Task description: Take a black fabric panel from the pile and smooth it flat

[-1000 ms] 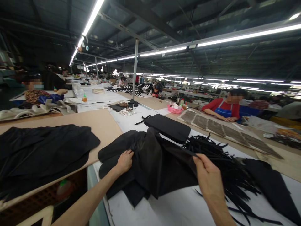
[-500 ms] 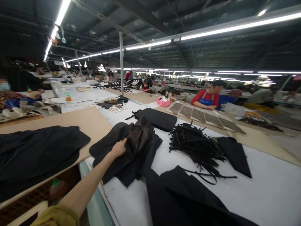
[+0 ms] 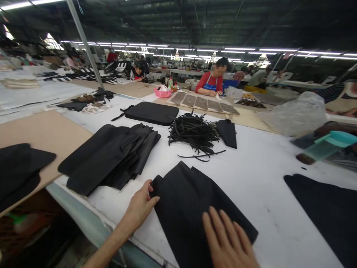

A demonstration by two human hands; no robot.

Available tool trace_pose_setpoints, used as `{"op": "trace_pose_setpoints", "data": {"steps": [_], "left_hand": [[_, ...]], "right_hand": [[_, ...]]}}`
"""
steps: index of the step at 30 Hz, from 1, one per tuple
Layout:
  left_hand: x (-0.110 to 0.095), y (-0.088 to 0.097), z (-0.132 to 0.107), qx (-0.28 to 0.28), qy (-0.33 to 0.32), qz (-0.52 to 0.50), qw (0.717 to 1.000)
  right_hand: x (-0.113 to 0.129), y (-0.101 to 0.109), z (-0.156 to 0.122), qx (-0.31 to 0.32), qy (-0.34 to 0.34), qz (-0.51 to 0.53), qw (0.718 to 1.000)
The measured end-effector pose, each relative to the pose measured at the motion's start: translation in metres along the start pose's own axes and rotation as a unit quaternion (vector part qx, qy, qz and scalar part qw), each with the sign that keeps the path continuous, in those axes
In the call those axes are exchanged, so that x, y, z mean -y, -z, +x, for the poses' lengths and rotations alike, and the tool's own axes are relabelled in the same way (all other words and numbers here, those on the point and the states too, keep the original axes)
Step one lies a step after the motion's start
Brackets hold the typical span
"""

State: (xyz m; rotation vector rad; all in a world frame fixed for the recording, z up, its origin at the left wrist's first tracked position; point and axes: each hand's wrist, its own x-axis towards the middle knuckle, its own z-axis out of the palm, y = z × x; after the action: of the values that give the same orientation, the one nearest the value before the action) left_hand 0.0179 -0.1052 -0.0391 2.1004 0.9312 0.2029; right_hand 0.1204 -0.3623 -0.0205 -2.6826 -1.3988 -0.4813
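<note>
A black fabric piece (image 3: 184,204) with a pointed, notched far end lies on the white tabletop before me. At its left edge is my left hand (image 3: 140,205), thumb and fingers apart, the thumb just touching the cloth. My right hand (image 3: 227,242) rests flat on the same piece, nearer me, fingers stretched out. Neither hand grips anything. Left of them sits a loose stack of black panels (image 3: 108,156). Beyond the piece is a heap of thin black straps (image 3: 193,130), with a small black piece (image 3: 227,132) to its right.
A rounded black panel (image 3: 152,112) lies farther back. A pink basket (image 3: 163,92) stands beyond it, and a co-worker in red (image 3: 210,82) works at the far side. To the right are a teal-lidded clear container (image 3: 325,147) and another black piece (image 3: 326,204). More black pieces (image 3: 22,163) lie far left.
My view has turned right. My left hand has left the black stack, which now lies flatter, and moved to the fabric piece in front. My right hand has come into view on it.
</note>
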Motion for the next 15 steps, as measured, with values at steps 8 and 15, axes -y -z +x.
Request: {"op": "trace_pose_setpoints", "data": {"steps": [8,15], "left_hand": [[-0.005,-0.002,0.007,-0.014,-0.009,0.058,0.998],[0.004,-0.007,-0.004,-0.049,0.0,-0.079,0.996]], "right_hand": [[0.07,-0.032,0.053,0.15,0.034,-0.044,0.987],[0.062,-0.028,0.087,0.144,0.024,-0.027,0.989]]}}
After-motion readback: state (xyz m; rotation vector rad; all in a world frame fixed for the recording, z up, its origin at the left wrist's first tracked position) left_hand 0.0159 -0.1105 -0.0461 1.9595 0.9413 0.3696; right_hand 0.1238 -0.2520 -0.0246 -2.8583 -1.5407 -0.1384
